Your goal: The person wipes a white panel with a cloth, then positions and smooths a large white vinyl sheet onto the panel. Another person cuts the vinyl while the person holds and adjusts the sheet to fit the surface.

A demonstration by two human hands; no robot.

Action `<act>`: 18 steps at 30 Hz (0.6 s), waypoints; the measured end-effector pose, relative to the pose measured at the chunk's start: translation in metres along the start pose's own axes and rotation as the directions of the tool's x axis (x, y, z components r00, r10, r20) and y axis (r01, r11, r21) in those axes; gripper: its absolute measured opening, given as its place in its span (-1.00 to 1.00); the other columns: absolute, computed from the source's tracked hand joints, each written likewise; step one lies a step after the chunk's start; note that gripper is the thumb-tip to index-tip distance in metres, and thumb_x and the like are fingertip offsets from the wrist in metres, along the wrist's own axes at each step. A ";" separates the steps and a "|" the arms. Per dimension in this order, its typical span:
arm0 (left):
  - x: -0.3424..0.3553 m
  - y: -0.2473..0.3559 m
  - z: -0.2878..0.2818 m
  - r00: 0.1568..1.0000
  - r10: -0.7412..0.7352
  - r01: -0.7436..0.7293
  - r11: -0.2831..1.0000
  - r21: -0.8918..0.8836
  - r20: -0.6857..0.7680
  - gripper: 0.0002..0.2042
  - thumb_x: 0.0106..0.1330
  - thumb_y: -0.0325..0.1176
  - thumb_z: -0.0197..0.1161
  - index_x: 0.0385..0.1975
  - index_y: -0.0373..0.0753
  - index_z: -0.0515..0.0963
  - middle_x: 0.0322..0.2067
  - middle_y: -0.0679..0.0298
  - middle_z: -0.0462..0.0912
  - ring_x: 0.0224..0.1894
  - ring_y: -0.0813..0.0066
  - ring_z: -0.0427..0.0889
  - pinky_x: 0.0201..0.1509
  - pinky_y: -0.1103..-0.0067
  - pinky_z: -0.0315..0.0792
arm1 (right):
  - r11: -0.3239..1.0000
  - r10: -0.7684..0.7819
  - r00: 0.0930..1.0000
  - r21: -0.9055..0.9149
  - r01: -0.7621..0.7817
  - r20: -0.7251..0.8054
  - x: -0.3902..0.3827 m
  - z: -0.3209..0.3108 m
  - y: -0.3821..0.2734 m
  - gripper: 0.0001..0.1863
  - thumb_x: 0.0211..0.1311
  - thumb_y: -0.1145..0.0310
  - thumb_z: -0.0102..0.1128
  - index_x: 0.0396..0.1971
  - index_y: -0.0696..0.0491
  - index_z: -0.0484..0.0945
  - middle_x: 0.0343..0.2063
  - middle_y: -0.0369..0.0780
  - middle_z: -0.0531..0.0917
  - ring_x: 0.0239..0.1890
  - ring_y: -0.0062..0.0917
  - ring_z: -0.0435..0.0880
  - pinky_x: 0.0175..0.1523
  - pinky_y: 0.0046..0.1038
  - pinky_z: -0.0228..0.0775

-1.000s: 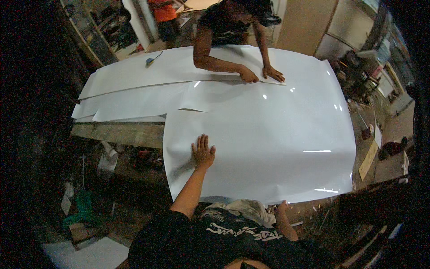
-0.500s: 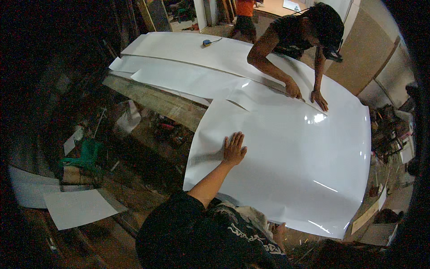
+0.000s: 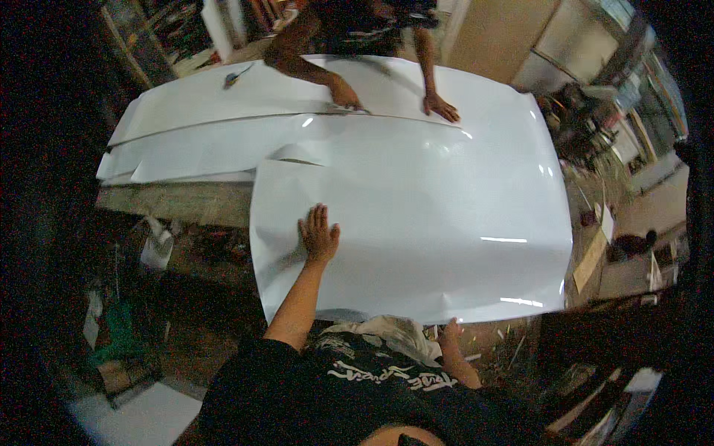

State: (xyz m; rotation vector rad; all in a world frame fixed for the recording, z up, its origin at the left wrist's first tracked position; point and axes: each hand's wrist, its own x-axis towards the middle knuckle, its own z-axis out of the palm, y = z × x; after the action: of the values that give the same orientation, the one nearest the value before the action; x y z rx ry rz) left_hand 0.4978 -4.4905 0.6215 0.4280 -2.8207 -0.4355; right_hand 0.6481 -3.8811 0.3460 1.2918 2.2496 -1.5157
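Your right hand [image 3: 450, 334]: at the near edge of the white sheet [image 3: 416, 215], its grip partly hidden, so you cannot tell from here whether it pinches.
Your left hand [image 3: 320, 236]: palm down on the sheet's left part, grip spread, in the same spot on it as a second ago.
Sheet look: glossy, glare-streaked, puckered at the near edge, lying over the wooden surface [image 3: 178, 202] (shading beside your palm suggests a shallow dip).
Slit [image 3: 296, 160]: gaping just beyond your left fingertips.
Co-worker's working hand [image 3: 343, 94]: has slid leftward along the long seam [image 3: 223, 123] with a small blurred tool [image 3: 358, 111], now well apart from the co-worker's flat hand [image 3: 442, 108]; your palm probably steadies the sheet meanwhile.
Tape measure [image 3: 231, 80]: far left, beyond the seam.
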 end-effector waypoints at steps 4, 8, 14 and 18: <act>-0.002 0.003 0.005 0.997 0.024 -0.023 1.000 0.010 -0.067 -0.34 0.46 0.01 0.10 0.47 -0.21 0.24 0.51 0.14 0.21 0.56 0.10 0.11 0.52 -0.19 -0.13 | 0.950 0.052 0.998 0.308 -0.055 0.017 -0.017 0.008 -0.009 -0.48 0.51 0.01 0.12 0.20 0.12 0.42 -0.12 -0.09 0.66 -0.23 -0.26 0.68 -0.33 -0.19 0.55; 0.007 0.004 0.006 1.000 0.002 -0.002 1.000 0.016 -0.028 -0.32 0.35 -0.04 0.24 0.39 -0.28 0.30 0.43 0.03 0.29 0.50 0.01 0.18 0.51 -0.12 -0.04 | 0.897 0.290 0.949 0.382 -0.224 -0.124 -0.047 0.017 -0.032 -0.50 0.52 0.00 0.11 0.12 0.15 0.47 -0.12 -0.08 0.64 -0.29 -0.32 0.65 -0.37 -0.17 0.49; 0.073 0.007 0.004 0.989 0.148 -0.148 0.986 -0.075 -0.015 -0.24 0.26 -0.06 0.37 0.35 -0.39 0.29 0.42 -0.07 0.24 0.46 -0.11 0.20 0.53 0.06 0.08 | 0.894 0.256 0.964 0.399 -0.205 -0.078 -0.052 0.007 -0.040 -0.53 0.50 -0.03 0.14 -0.04 0.15 0.51 -0.26 -0.14 0.62 -0.37 -0.37 0.61 -0.40 -0.21 0.45; 0.127 0.022 0.014 0.960 0.275 -0.267 0.954 -0.140 0.045 -0.14 0.27 0.01 0.37 0.46 -0.36 0.18 0.54 -0.05 0.02 0.57 -0.09 -0.02 0.60 0.09 -0.02 | 0.914 0.197 0.979 0.370 -0.165 -0.050 -0.035 0.002 -0.020 -0.53 0.49 -0.04 0.15 -0.14 0.15 0.54 -0.36 -0.19 0.61 -0.43 -0.41 0.59 -0.42 -0.24 0.42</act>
State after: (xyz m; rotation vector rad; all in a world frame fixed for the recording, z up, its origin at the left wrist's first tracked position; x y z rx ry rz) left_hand 0.3708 -4.5081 0.6412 -0.0028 -2.8315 -0.5817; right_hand 0.6549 -3.9054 0.3777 1.6401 1.8833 -1.8992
